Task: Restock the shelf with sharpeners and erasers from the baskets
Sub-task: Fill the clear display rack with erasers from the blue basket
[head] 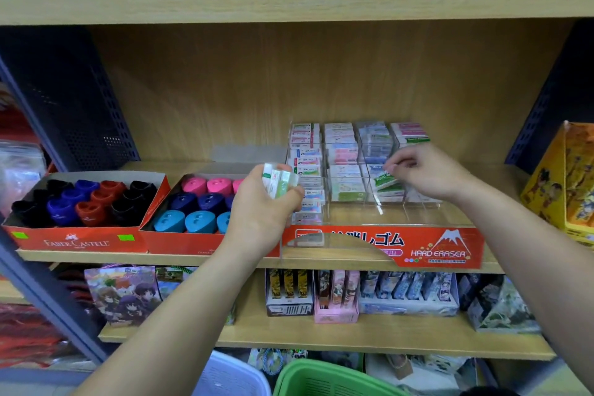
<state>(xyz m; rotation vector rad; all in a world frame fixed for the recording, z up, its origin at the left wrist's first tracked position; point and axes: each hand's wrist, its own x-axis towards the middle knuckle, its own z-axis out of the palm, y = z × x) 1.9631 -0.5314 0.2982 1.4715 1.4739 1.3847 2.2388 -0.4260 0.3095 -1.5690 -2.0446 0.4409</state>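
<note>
My left hand (262, 202) grips a small bundle of wrapped erasers (278, 182) in front of the clear acrylic eraser display (401, 212) on the middle shelf. My right hand (424, 172) reaches into the display's third column and pinches a green-labelled eraser (385, 178) lying tilted there. The display's columns hold several stacked erasers (342, 167) in white, pink, blue and green wrappers. Left of it stand two red Faber-Castell trays: one (77, 241) with black, blue and red sharpeners (86, 199), one with pink, navy and teal sharpeners (201, 202).
A green basket (321, 378) and a white basket (231, 376) sit on the floor below. The lower shelf (321, 336) carries illustrated boxes. A yellow carton (562, 183) stands at the right end of the middle shelf. Dark perforated uprights (64, 100) flank the bay.
</note>
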